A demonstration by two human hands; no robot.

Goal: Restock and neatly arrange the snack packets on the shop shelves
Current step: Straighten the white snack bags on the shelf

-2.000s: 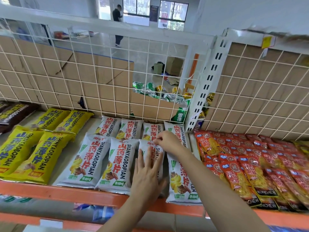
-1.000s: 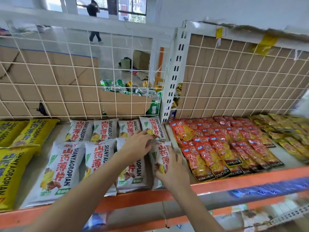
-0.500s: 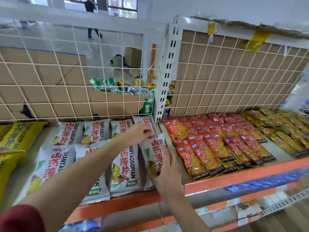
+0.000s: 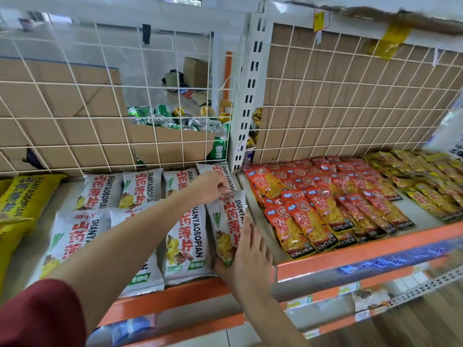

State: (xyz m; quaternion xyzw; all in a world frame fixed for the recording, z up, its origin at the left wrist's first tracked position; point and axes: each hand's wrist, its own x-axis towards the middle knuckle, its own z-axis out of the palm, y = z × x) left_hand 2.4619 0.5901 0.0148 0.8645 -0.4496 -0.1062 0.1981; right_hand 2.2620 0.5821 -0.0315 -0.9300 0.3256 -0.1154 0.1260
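Here the packet (image 4: 226, 221), white with red lettering, sits at the right end of the white row near the front of the shelf (image 4: 350, 255). Its left edge is against its neighbour, and a bare strip parts it from the red packets (image 4: 325, 209). The left hand (image 4: 211, 185) pinches its top edge with curled fingers. That forearm reaches across from the lower left and hides much of the white packets (image 4: 82, 234), which lie in two rows with the front one overlapping the back. A dark red sleeve (image 4: 37, 314) fills the near corner. The right hand (image 4: 246, 259) holds the packet's lower end, thumb tucked round the bottom edge and fingers straight along its right side. Whether the packet lies flat or is lifted off the shelf cannot be told. Big yellow packets (image 4: 22, 196) lie at the far left. The red packets are fanned in overlapping rows to the right, with small gold packets (image 4: 426, 181) beyond them. A white wire mesh (image 4: 75, 108) backs the shelf, with cardboard (image 4: 350, 96) behind it, and a slotted white upright (image 4: 246, 96) splits the two bays. Through a gap in the cardboard show green and gold cans (image 4: 175, 118), and farther off a brown box (image 4: 195, 71) stands on the floor. Below the orange rail, blurred goods sit on a lower shelf.
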